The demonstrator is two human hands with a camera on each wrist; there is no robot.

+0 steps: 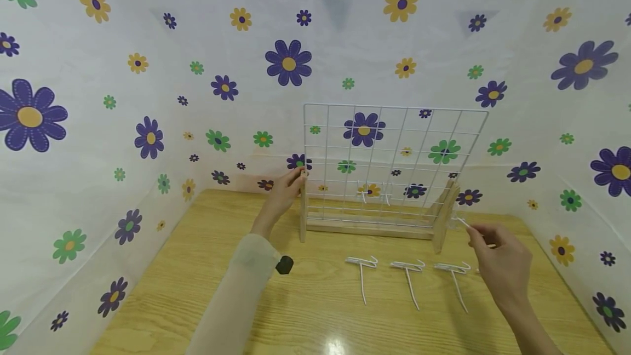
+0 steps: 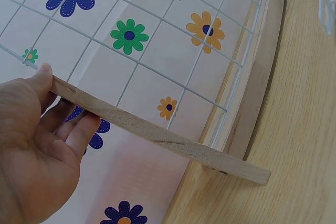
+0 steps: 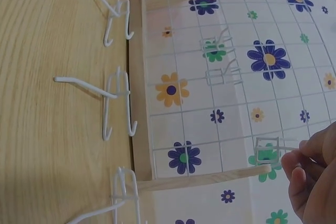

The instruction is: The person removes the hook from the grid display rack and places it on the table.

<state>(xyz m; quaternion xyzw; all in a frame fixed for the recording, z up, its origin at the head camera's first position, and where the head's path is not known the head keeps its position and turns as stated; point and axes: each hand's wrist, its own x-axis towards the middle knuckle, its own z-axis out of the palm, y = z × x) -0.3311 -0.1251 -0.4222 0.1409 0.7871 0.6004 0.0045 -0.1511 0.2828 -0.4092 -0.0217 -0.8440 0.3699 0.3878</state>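
A white wire grid panel (image 1: 394,108) stands in a wooden frame (image 1: 370,229). My left hand (image 1: 282,196) grips the upper end of the frame's left side post (image 2: 157,132), thumb on one side and fingers on the other. Between thumb and fingertips, my right hand (image 1: 503,267) pinches the prong of a white wire display hook (image 3: 268,150). That hook is beside the frame's right post; whether it touches the grid I cannot tell. Two similar hooks (image 1: 365,197) (image 1: 387,200) hang on the grid's lower middle.
Three more white hooks (image 1: 362,284) (image 1: 413,289) (image 1: 458,289) lie in a row on the wooden table (image 1: 305,316), in front of the frame. A small white tip shows beside the right hand. Flower-printed sheeting (image 1: 345,48) encloses the back and sides.
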